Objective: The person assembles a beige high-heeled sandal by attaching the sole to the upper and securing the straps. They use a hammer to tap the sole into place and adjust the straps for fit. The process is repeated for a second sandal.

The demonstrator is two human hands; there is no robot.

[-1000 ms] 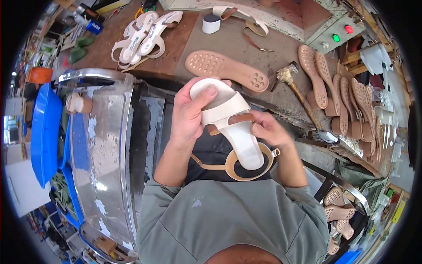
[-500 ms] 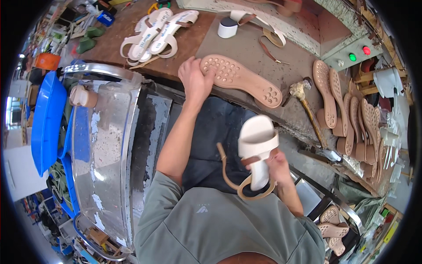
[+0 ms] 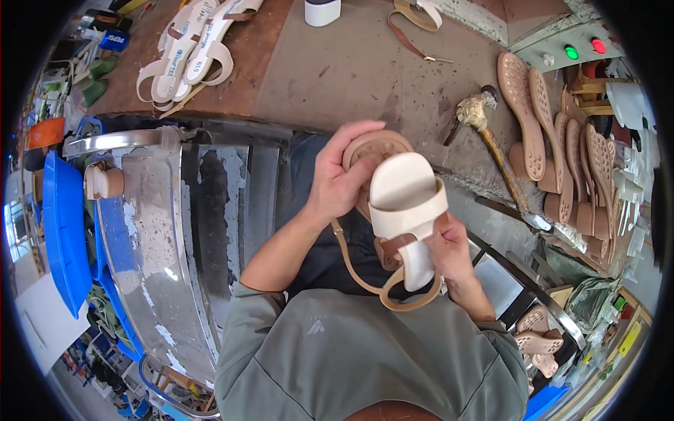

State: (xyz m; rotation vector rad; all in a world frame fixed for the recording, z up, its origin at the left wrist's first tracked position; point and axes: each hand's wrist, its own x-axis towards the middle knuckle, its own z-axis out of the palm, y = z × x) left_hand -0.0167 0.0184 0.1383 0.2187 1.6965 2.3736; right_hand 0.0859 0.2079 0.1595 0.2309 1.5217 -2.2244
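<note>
My left hand (image 3: 337, 184) grips a tan studded rubber sole (image 3: 372, 146) and holds it behind a cream sandal upper (image 3: 407, 203). The upper has a wide cream band, a brown patch and a tan strap loop (image 3: 393, 298) that hangs down toward my chest. My right hand (image 3: 449, 249) holds the upper from the right side, near its heel end. Both pieces are close together above my lap, in front of the workbench edge.
A hammer (image 3: 491, 147) lies on the brown workbench (image 3: 337, 70). Several tan soles (image 3: 554, 133) are stacked at the right. White sandal uppers (image 3: 189, 49) lie at the back left. A white roll of tape (image 3: 323, 10) stands at the back. A metal machine guard (image 3: 140, 238) and blue tray (image 3: 60, 231) are at my left.
My left hand picked up the tan sole from the bench and brought it back to the cream upper. My right hand raised the upper to meet it.
</note>
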